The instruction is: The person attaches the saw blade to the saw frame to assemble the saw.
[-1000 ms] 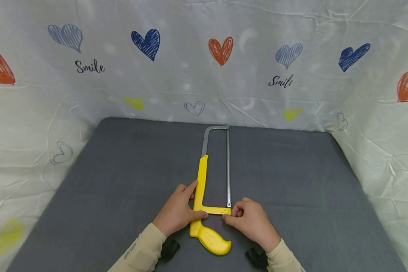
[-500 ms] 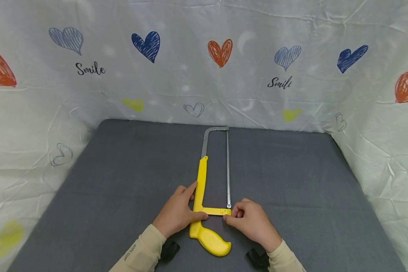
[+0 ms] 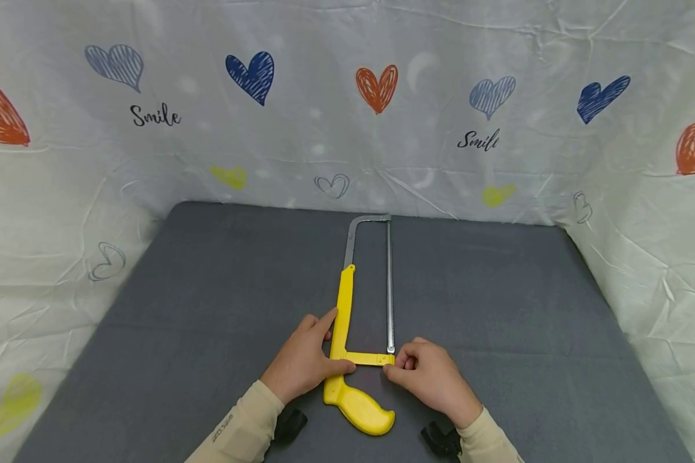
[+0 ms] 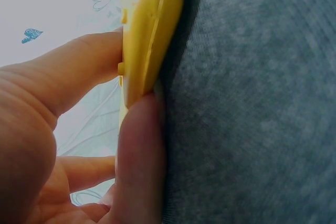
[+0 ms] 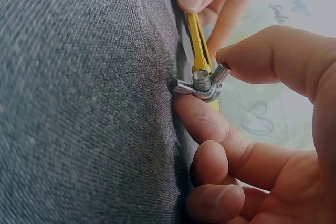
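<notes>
A hacksaw [image 3: 344, 299] with a yellow frame and handle and a silver front arm lies on the grey cloth, its blade [image 3: 389, 289] on the right side. My left hand [image 3: 300, 361] grips the yellow frame just above the handle [image 3: 365, 411], thumb across the near crosspiece and index finger along the frame. At the right end of that crosspiece is my right hand [image 3: 431, 376]. Its thumb and index finger pinch a metal wing nut [image 5: 214, 92] on a threaded bolt [image 5: 201, 80], plain in the right wrist view; the other fingers are curled.
The grey cloth [image 3: 237, 276] covers the table, and a white sheet [image 3: 313, 135] printed with hearts hangs around its back and sides. Black wrist mounts [image 3: 290, 426] sit below both wrists, close to the saw handle.
The right thumb has shifted slightly to the right at the end of the crosspiece. Hacksaw and left hand stay in place.
</notes>
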### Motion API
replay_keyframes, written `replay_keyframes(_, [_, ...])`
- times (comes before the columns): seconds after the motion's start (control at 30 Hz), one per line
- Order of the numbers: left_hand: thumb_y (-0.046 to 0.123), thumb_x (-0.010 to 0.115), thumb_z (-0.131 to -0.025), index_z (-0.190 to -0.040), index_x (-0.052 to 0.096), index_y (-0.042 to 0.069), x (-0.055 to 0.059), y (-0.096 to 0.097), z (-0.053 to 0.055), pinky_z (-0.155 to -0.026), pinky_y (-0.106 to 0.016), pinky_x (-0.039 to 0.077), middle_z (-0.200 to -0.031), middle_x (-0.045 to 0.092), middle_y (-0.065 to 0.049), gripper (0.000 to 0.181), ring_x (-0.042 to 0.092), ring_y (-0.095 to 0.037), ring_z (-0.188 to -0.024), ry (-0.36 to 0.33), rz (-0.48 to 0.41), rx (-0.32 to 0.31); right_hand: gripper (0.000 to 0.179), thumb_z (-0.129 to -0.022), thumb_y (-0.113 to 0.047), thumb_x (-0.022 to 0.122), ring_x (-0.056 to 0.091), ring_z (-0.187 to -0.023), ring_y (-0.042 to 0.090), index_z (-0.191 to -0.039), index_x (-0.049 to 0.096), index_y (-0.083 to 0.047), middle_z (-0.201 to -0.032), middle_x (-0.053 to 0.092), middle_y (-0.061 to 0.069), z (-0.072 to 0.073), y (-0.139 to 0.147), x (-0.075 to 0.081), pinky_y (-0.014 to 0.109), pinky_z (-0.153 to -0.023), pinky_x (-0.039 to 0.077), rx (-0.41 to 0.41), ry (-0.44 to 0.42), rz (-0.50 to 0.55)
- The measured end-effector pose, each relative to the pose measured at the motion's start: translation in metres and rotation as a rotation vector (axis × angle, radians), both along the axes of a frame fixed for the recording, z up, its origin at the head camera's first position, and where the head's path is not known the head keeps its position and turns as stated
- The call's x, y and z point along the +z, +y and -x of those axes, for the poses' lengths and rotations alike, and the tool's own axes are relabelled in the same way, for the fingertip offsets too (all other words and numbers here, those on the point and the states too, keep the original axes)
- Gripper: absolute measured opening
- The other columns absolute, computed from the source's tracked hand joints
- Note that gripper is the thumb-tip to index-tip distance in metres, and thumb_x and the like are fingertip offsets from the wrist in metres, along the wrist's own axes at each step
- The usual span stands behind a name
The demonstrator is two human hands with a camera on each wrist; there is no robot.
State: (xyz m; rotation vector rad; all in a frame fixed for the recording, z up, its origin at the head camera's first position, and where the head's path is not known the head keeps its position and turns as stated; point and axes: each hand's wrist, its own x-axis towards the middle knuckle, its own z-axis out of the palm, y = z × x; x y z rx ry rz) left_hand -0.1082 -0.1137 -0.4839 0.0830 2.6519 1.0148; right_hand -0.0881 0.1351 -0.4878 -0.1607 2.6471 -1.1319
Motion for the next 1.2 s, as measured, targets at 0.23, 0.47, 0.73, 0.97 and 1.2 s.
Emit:
replay_keyframes(0.23, [0.041,0.098,-0.078,-0.167,0.042,0.013,-0.0003,0.0002,0.0002,-0.068,-0.029,0.047,-0.109,0.054,-0.006,0.109,0.053,-0.017,-0.08,-0.004,0.012,0.001,0.026,-0.088,-0.029,0.086,0.049,-0.063,0.014,-0.071,0.069,-0.021,-0.076,0.052,-0.002,-0.0002,0.0003,0.0001,0.027,-0.056,0.04,0.007,0.01,-0.005])
replay_keyframes(0.47, [0.041,0.098,-0.078,-0.167,0.042,0.013,-0.0006,-0.0001,-0.0004,-0.066,-0.029,0.046,-0.108,0.053,-0.006,0.109,0.052,-0.017,-0.079,0.002,0.008,0.001,0.021,-0.087,-0.022,0.083,0.047,-0.062,0.011,-0.072,0.069,-0.022,-0.077,0.052,-0.003,0.0003,0.0022,-0.0025,0.026,-0.057,0.039,0.021,0.034,-0.001])
replay_keyframes(0.73, [0.041,0.098,-0.078,-0.167,0.043,0.013,-0.0004,0.0006,0.0,-0.067,-0.029,0.047,-0.108,0.054,-0.006,0.109,0.052,-0.017,-0.079,0.005,0.02,0.002,0.019,-0.087,-0.02,0.082,0.048,-0.062,0.01,-0.072,0.07,-0.022,-0.077,0.053,-0.004,0.0008,0.0033,-0.0031,0.026,-0.057,0.04,0.031,0.038,0.007])
replay_keyframes(0.97, [0.04,0.098,-0.078,-0.167,0.043,0.011,-0.0007,0.0008,-0.0005,-0.066,-0.029,0.046,-0.107,0.053,-0.006,0.109,0.051,-0.017,-0.079,0.012,0.016,-0.002,0.018,-0.087,-0.019,0.081,0.047,-0.062,0.01,-0.073,0.07,-0.022,-0.077,0.053,-0.004,0.0007,0.0043,-0.0027,0.025,-0.058,0.04,0.039,0.04,0.011])
replay_keyframes(1.2, [0.04,0.099,-0.078,-0.167,0.043,0.011,0.0,0.0007,-0.0008,-0.066,-0.029,0.046,-0.107,0.053,-0.006,0.109,0.051,-0.017,-0.079,0.011,0.015,0.0,0.016,-0.088,-0.021,0.081,0.048,-0.064,0.01,-0.076,0.071,-0.023,-0.079,0.054,-0.004,0.001,0.0052,-0.0034,0.025,-0.06,0.04,0.028,0.028,0.001])
